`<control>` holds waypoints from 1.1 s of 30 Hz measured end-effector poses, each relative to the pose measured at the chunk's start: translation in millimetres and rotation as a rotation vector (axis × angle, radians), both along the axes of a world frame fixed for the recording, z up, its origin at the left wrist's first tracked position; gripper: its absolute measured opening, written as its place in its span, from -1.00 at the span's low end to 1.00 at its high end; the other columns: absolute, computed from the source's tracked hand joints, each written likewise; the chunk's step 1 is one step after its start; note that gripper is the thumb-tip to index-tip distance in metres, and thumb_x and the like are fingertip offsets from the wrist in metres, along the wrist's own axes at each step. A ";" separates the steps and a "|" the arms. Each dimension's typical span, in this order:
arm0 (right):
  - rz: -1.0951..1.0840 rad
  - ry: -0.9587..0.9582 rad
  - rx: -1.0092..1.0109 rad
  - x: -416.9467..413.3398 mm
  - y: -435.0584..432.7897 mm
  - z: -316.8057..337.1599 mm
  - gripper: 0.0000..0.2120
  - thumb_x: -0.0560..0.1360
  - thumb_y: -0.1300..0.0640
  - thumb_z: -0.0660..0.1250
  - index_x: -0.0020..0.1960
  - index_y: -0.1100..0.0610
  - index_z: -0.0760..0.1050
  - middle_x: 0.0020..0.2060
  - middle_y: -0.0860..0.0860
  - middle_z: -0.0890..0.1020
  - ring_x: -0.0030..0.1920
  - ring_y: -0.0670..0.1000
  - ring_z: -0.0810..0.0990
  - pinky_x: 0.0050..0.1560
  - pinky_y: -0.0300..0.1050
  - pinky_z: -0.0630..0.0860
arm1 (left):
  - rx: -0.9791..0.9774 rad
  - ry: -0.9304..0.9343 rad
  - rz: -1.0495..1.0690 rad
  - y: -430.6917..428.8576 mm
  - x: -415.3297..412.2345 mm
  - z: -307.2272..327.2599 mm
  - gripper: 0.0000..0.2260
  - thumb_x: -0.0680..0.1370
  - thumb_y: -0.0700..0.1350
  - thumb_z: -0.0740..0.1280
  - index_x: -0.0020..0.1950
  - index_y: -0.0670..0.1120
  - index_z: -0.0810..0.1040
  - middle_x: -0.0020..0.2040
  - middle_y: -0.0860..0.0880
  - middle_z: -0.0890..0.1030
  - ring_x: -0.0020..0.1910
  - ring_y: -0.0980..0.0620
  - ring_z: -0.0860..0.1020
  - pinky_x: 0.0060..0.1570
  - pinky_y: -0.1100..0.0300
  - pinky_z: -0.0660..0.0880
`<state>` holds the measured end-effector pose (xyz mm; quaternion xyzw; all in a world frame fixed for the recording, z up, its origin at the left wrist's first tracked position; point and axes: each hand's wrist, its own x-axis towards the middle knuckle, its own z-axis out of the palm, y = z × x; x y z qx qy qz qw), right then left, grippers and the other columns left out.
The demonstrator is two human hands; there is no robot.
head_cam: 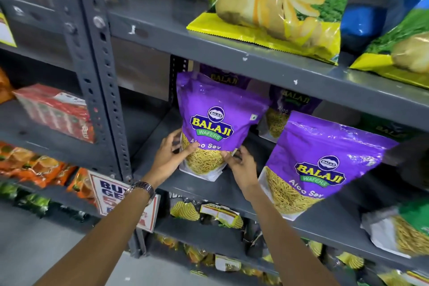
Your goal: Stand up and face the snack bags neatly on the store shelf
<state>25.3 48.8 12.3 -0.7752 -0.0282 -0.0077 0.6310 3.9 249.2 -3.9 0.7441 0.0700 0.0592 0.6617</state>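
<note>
The person's left hand (168, 158) and right hand (241, 165) pinch the lower corners of a purple Aloo Sev bag (216, 123), which stands upright near the front edge of the grey shelf (232, 193). A second purple bag (325, 165) stands close to its right, leaning left; bare shelf lies open to the left, up to the perforated upright (102, 72). Behind, more purple bags (294, 102) sit under the upper shelf (255, 62) of yellow chip bags (278, 7).

Both bare arms stretch forward, left hand (167, 157) with a wristwatch and right hand (240, 165) cupped inward, fingers curled, facing each other.
</note>
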 end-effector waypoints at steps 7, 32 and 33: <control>-0.007 -0.004 -0.044 -20.7 -1.8 4.2 -0.68 0.45 0.18 0.40 0.17 0.21 0.48 -0.04 0.06 0.63 -0.08 -0.08 0.60 -0.04 -0.33 0.50 | 0.065 0.032 -0.032 7.6 -14.6 2.4 0.08 0.04 0.53 0.38 0.47 0.11 0.24 0.33 -0.08 0.38 0.27 -0.01 0.50 0.29 -0.06 0.48; 0.037 0.049 -0.013 -31.3 -3.0 4.4 -0.78 0.48 0.16 0.37 0.10 0.08 0.44 -0.05 -0.02 0.61 0.08 0.10 0.61 0.14 0.07 0.56 | 0.005 0.056 -0.017 2.9 -26.7 2.8 0.07 0.06 0.51 0.41 0.46 0.07 0.22 0.43 -0.10 0.27 0.35 -0.03 0.44 0.25 -0.16 0.50; 0.040 0.053 -0.017 -33.5 -1.5 7.8 -0.76 0.48 0.17 0.36 0.13 0.11 0.43 -0.04 -0.02 0.60 0.10 0.10 0.60 0.16 0.07 0.55 | 0.011 0.055 -0.014 1.6 -27.9 3.9 0.08 0.07 0.51 0.40 0.47 0.08 0.20 0.45 -0.09 0.25 0.36 -0.02 0.43 0.26 -0.16 0.49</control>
